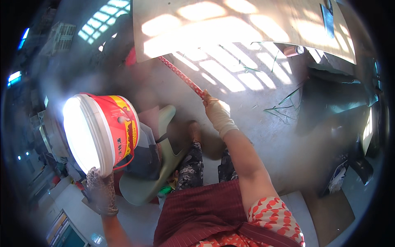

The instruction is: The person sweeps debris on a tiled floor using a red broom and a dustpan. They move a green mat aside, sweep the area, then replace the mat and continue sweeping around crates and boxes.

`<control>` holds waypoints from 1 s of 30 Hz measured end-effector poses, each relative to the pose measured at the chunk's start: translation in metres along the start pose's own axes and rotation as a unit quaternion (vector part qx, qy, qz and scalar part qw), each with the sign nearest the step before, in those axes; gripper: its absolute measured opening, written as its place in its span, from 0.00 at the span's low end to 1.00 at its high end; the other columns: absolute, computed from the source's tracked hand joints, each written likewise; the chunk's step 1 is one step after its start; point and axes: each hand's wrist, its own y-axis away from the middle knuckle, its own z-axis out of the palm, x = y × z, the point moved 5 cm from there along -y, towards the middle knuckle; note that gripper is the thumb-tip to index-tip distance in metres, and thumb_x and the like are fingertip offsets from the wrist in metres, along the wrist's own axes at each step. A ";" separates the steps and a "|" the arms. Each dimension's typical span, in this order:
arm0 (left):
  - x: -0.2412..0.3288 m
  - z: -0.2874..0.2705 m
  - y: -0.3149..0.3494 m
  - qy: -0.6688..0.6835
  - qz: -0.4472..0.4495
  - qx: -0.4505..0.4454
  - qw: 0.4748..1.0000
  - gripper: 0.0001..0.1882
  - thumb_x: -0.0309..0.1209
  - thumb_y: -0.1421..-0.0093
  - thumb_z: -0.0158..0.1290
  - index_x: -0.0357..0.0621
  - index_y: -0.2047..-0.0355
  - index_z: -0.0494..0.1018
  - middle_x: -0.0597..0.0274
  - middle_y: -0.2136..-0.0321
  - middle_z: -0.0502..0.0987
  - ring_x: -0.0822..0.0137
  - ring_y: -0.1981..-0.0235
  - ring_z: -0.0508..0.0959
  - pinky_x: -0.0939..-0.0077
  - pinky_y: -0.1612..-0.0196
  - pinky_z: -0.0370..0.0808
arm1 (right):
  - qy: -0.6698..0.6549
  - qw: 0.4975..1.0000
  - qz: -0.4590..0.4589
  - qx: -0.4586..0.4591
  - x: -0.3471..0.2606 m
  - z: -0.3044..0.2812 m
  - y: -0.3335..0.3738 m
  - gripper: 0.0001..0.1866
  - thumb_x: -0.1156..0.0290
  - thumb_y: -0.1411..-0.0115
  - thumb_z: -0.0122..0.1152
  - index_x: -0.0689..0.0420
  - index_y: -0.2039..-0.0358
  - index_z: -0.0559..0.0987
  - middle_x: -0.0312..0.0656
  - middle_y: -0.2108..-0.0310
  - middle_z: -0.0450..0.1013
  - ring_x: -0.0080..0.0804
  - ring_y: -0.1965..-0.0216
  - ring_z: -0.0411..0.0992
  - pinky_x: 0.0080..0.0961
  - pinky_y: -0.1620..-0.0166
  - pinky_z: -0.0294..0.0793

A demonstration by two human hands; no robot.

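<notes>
First onlooker: Where is the bucket (103, 131), and what holds it?

Second onlooker: It lies tipped on its side at the person's left, red and yellow wall to the right, white face to the left. Glare hides whether that face is a lid or the inside. The left hand (101, 187), in a spotted glove, has its fingers closed on the lower rim (108, 158).

First: How should it handle?

Second: The wall looks like stiff, smooth plastic, probably slippery under a glove. The weight is uncertain, since any contents are hidden. The thick rim seems the surest hold; the thin red handle (124, 164), looped slack beside the wall, would let it swing.

First: And the right hand?

Second: The right hand (217, 113), in a pale glove, is wrapped around the near end of a dotted red pole (181, 75). The pole appears light and rigid, best gripped along its shaft; its far end reaches the edge of the surface (247, 24).

First: What lies farther out?

Second: An olive-green chair (142, 192) stands beside the bucket. Thin green strips (284, 110) lie on the sunlit floor (242, 99), and a pinkish cylinder (291, 51) sits near the surface's edge.
</notes>
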 end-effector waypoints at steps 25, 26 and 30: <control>-0.154 0.152 -0.085 0.212 -0.083 0.052 0.972 0.11 0.27 0.56 0.58 0.41 0.70 0.73 0.53 0.70 0.74 0.51 0.64 0.72 0.59 0.60 0.69 | 0.075 0.991 0.061 -0.093 -0.124 0.021 0.056 0.34 0.67 0.42 0.44 0.36 0.39 0.43 0.57 0.66 0.71 0.57 0.64 0.71 0.44 0.61 0.68; -0.156 0.155 -0.084 0.224 -0.087 0.032 0.970 0.11 0.27 0.56 0.58 0.42 0.70 0.73 0.52 0.70 0.74 0.51 0.65 0.72 0.58 0.60 0.69 | 0.062 0.990 0.060 -0.107 -0.120 0.029 0.062 0.33 0.66 0.42 0.43 0.36 0.39 0.43 0.58 0.63 0.70 0.57 0.63 0.71 0.43 0.60 0.68; -0.165 0.164 -0.076 0.266 -0.112 0.031 0.957 0.11 0.27 0.56 0.58 0.42 0.70 0.73 0.52 0.70 0.74 0.51 0.65 0.72 0.57 0.60 0.69 | -0.027 0.993 0.041 -0.104 -0.169 0.078 -0.017 0.30 0.60 0.41 0.42 0.48 0.39 0.49 0.61 0.57 0.67 0.54 0.55 0.68 0.38 0.56 0.68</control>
